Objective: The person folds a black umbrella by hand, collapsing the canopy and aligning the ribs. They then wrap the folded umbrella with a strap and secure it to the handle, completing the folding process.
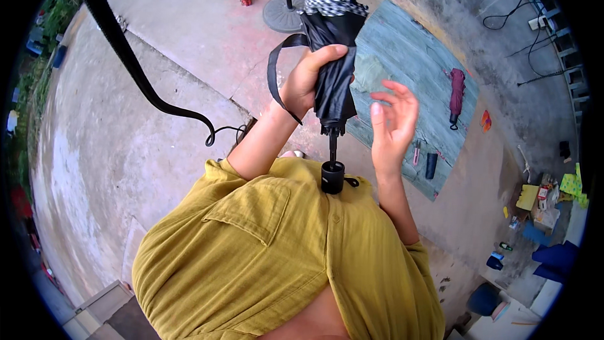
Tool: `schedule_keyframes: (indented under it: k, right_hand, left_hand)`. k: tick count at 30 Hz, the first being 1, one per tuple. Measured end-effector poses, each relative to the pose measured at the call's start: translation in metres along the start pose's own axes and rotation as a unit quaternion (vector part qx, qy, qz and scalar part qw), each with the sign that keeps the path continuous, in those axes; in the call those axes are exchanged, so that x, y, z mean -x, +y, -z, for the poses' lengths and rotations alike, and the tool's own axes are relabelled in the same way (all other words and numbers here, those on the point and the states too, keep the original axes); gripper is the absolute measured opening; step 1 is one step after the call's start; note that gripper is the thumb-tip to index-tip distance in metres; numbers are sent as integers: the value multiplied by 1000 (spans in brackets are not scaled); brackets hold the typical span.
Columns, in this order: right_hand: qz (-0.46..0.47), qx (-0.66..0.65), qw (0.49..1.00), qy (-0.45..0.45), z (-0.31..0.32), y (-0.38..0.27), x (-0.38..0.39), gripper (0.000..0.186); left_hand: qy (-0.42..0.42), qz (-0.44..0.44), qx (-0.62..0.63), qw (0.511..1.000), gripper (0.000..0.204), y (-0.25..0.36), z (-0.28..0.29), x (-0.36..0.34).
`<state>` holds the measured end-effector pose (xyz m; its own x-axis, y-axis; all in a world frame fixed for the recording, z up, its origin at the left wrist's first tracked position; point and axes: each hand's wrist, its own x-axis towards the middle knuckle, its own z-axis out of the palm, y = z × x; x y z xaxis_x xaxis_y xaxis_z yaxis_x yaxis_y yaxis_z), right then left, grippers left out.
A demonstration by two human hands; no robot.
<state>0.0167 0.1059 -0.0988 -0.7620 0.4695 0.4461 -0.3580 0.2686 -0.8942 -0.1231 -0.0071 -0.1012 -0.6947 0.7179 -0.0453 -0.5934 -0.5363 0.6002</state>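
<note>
A black folding umbrella (pixel 335 82) with a black-and-white checked band is bundled up in front of my chest. My left hand (pixel 308 75) wraps round its folded canopy, thumb across the front. Its handle end (pixel 332 177) points down toward my body and touches or nearly touches my shirt; a short shaft shows above it. A black strap (pixel 274 75) loops out on the left side. To the right of the umbrella, my right hand (pixel 394 126) is raised, fingers apart and slightly curled, holding nothing.
A blue-grey board (pixel 402 44) lies beyond my right hand, with a maroon folded umbrella (pixel 457 91), a pink-handled tool (pixel 416 152) and a dark cylinder (pixel 431 165) on it. A round base with a pole (pixel 283 12) stands ahead. A black cable (pixel 126 50) hangs at left.
</note>
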Motion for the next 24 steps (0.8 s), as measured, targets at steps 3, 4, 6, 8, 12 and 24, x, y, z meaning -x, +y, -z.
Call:
schedule_keyframes:
  k: [3, 4, 6, 8, 12, 24]
  right_hand:
    - [165, 134, 977, -34, 8, -32, -25, 49]
    - [182, 157, 968, -70, 1, -48, -33, 52]
    - [214, 223, 944, -117, -18, -55, -43, 62]
    - [232, 300, 914, -143, -27, -53, -47, 74]
    - [190, 214, 958, -27, -30, -32, -34, 53]
    - [-201, -116, 970, -70, -19, -17, -37, 9]
  left_hand:
    - [118, -60, -363, 922, 22, 10, -36, 1]
    - [96, -225, -495, 834, 37, 1, -24, -16]
    - [58, -249, -442, 860, 51, -11, -13, -22]
    - [88, -324, -518, 787, 61, -18, -20, -19]
    - [163, -305, -637, 689, 55, -15, -20, -14]
    - [151, -233, -680, 679, 59, -7, -15, -4]
